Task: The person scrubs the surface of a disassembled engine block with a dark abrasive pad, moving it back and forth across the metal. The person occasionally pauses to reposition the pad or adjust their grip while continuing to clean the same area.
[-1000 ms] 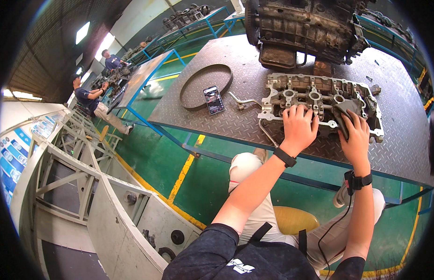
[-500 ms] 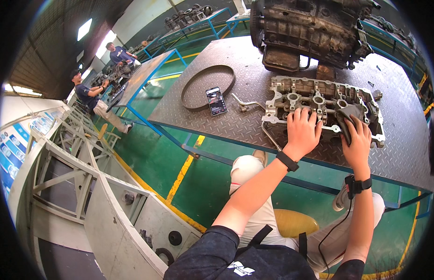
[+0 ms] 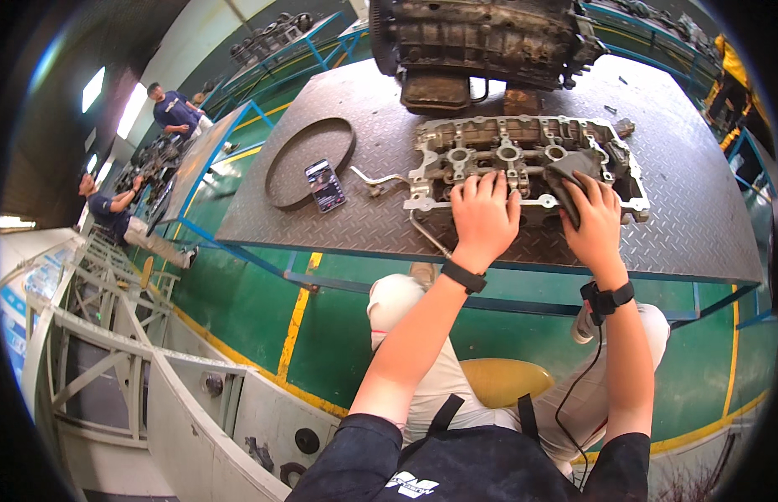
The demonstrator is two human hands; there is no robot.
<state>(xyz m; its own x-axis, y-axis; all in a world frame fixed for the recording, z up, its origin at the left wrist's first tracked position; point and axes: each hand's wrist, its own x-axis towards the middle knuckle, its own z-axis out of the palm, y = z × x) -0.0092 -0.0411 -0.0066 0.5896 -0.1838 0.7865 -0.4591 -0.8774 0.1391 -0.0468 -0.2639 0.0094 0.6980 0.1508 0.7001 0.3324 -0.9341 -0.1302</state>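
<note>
On the metal-topped table lies an engine cylinder head [image 3: 421, 171], a long grey casting with round openings along its middle. My left hand [image 3: 484, 219] rests on its near edge, fingers stretched over the rail and fingertips among the inner parts. My right hand [image 3: 596, 230] presses a dark grey cloth [image 3: 564, 177] against the right part of the casting; fingers lie over the cloth, which hides what is beneath. A bent metal rod with a handle [image 3: 380, 180] lies just left of the casting. Another thin metal bar [image 3: 429, 234] sticks out below its near left corner.
A large dirty engine block [image 3: 489, 46] stands behind the cylinder head. Left on the table [image 3: 263, 230] are a looped belt [image 3: 276, 167] and a phone [image 3: 325, 186] with its screen lit. Two people [image 3: 112, 209] are by another bench. A grey metal frame [image 3: 146, 351] stands at my left.
The view has swung right, so the table and its contents sit farther left. Both hands stay on the cylinder head, the right still with the cloth. The person farther off has straightened up.
</note>
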